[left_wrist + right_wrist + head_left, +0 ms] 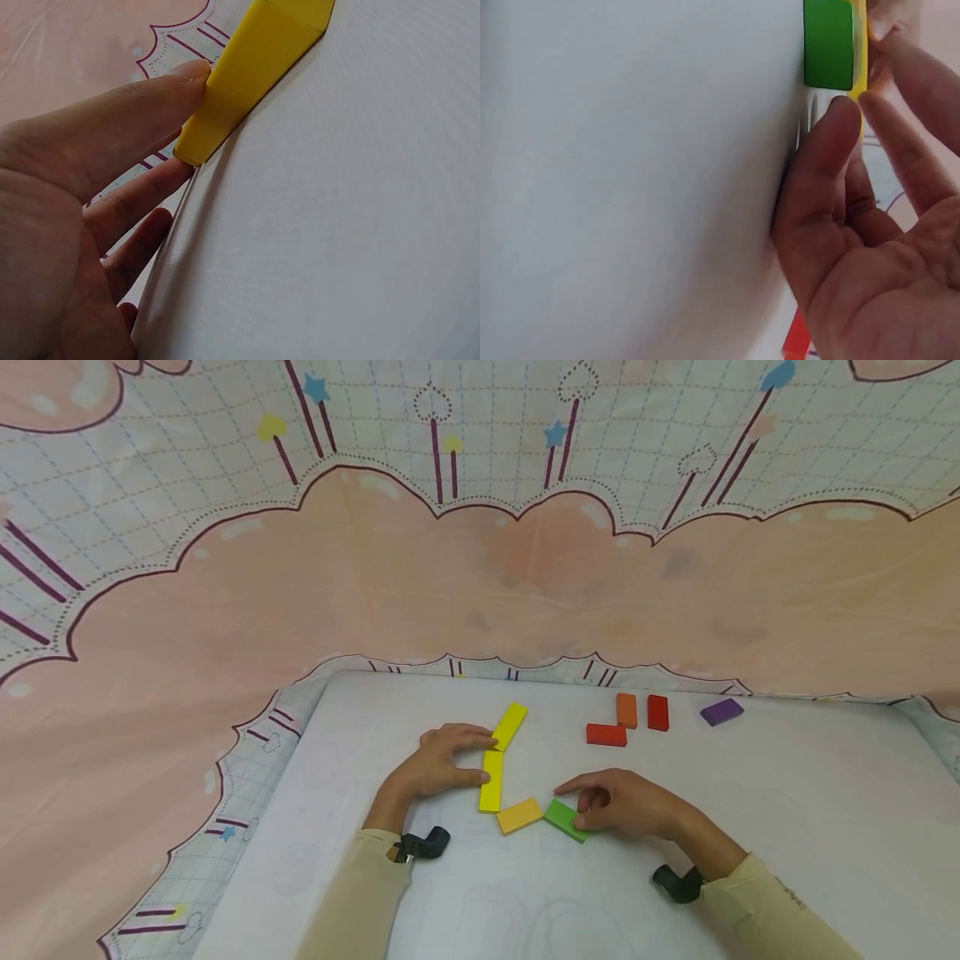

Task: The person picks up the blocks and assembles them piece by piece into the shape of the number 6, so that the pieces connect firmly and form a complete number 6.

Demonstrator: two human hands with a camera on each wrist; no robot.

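Flat rectangular blocks form a bent line on the white tabletop. Its left side is an upper yellow block (pixel 511 725) and a lower yellow block (pixel 491 793), set end to end. An orange-yellow block (pixel 519 816) follows at an angle, then a green block (pixel 564 820). My left hand (pixel 441 762) rests beside the yellow blocks, thumb at the lower one and fingertips at the upper one. In the left wrist view the thumb lies against a yellow block (pixel 255 67). My right hand (pixel 630 803) has its thumb tip at the green block's near end, index finger extended past it.
Toward the back right lie a red block (pixel 606 735), an orange block (pixel 626 710) touching it, and another red block (pixel 657 713). Farther right is a purple block (pixel 722 712). Patterned cloth (pixel 480 585) rises behind the table's back edge.
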